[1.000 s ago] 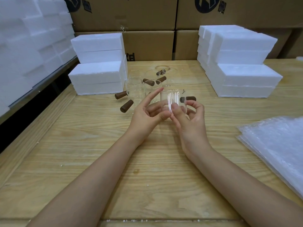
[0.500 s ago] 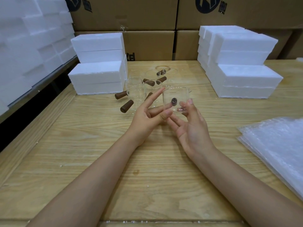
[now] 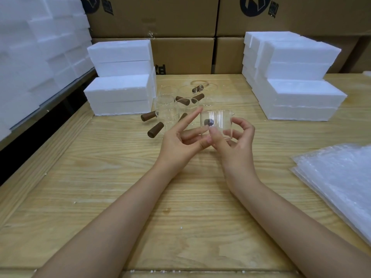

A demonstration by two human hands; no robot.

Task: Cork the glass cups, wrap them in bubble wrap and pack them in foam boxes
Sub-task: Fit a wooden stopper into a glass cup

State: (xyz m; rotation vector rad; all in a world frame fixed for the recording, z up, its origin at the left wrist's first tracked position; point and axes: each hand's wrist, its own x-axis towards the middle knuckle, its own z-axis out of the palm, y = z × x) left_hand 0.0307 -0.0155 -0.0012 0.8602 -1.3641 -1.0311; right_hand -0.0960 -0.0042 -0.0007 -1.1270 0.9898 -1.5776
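I hold a clear glass cup [image 3: 219, 123] upright just above the wooden table [image 3: 120, 177]. A dark brown cork [image 3: 209, 123] shows through its wall on the left side. My right hand [image 3: 234, 141] curls its fingers and thumb round the cup from the right. From the left, my left hand [image 3: 180, 141] pinches the cup's lower edge between thumb and middle finger, its index finger sticking straight out. Behind them stand several more glass cups [image 3: 167, 109] with loose corks [image 3: 155, 130] lying among them.
Stacked white foam boxes stand at the back left [image 3: 120, 93] and back right [image 3: 297, 97]. A pile of bubble wrap sheets [image 3: 341, 177] lies at the right edge. Cardboard cartons [image 3: 180, 53] line the back, and more foam [image 3: 30, 57] fills the left side.
My right hand let go and opened palm-up half a second ago, then curled back round the cup. The cup has turned, so the cork now faces left. The left hand has barely moved.
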